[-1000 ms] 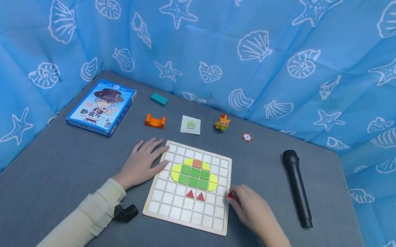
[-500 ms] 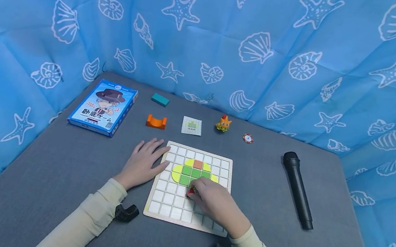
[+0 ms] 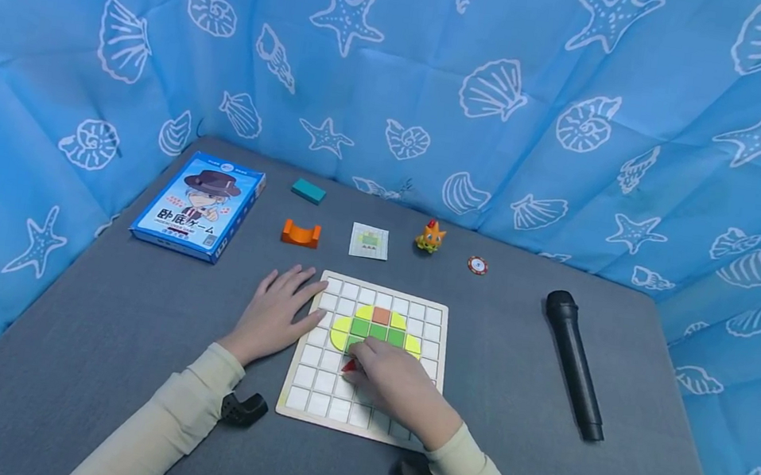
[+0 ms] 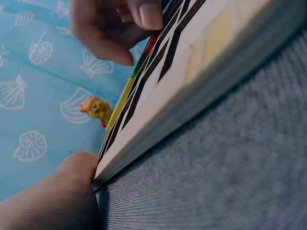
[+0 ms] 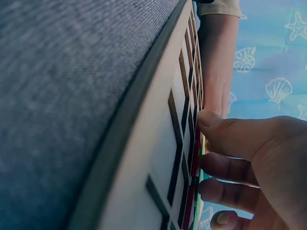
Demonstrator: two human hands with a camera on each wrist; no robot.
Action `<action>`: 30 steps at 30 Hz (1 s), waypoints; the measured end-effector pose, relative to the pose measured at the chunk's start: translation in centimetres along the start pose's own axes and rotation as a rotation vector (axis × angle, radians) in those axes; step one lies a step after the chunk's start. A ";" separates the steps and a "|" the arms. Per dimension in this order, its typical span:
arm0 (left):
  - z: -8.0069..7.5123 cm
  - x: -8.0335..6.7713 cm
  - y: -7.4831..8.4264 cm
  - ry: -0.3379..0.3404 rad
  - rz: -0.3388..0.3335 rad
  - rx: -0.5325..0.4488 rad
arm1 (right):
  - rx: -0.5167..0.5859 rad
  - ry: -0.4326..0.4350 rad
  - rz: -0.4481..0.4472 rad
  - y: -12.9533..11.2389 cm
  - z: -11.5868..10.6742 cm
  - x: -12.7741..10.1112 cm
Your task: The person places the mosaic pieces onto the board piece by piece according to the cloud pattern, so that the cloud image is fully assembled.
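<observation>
Blue sea-shell cloth walls in a grey counter [image 3: 94,328] on three sides. From the head view, a wooden grid board [image 3: 301,400] lies near the front edge, with a green and yellow tile figure at its middle. The left hand [image 3: 275,313] rests flat, fingers straight, on the board's left edge. The right hand [image 3: 392,387] lies over the board's middle, fingers curled to pinch a red triangle tile [image 3: 350,365] just below the green tiles. A black microphone [image 3: 573,365] lies toward the right edge; a blue game box [image 3: 198,205] sits by the back left corner.

The left wrist view shows the board's edge close up, with the right hand's fingertips [image 4: 149,14] on the tiles.

The right wrist view shows fingers bent down onto the red piece [image 5: 195,158].

The step in hand looks like seating this triangle in a cell; the next move calls for squaring it up before release
</observation>
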State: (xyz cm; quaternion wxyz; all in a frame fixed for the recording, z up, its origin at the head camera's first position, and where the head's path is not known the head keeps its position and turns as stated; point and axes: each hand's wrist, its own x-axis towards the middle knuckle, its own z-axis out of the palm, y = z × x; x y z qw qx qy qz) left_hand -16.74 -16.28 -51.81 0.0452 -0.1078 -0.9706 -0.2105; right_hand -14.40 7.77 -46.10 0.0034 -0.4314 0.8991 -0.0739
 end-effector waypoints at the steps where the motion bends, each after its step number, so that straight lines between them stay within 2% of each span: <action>1: 0.0 0.0 0.0 0.000 0.000 0.002 | 0.001 0.000 -0.002 0.0 0.0 0.0; 10: -0.2 -0.2 -0.2 0.023 0.010 0.008 | -0.001 0.027 -0.063 -0.2 0.1 -0.1; 21: -0.1 -0.1 -0.3 0.017 0.003 0.016 | -0.031 -0.018 -0.056 -1.0 -0.3 -0.2; 27: 0.1 -0.3 -0.4 0.013 0.014 -0.017 | 0.049 0.061 0.006 -0.2 -0.3 -0.2; 30: -0.3 0.2 -0.2 0.033 0.019 -0.050 | 0.036 0.132 0.062 1.1 -0.8 -0.2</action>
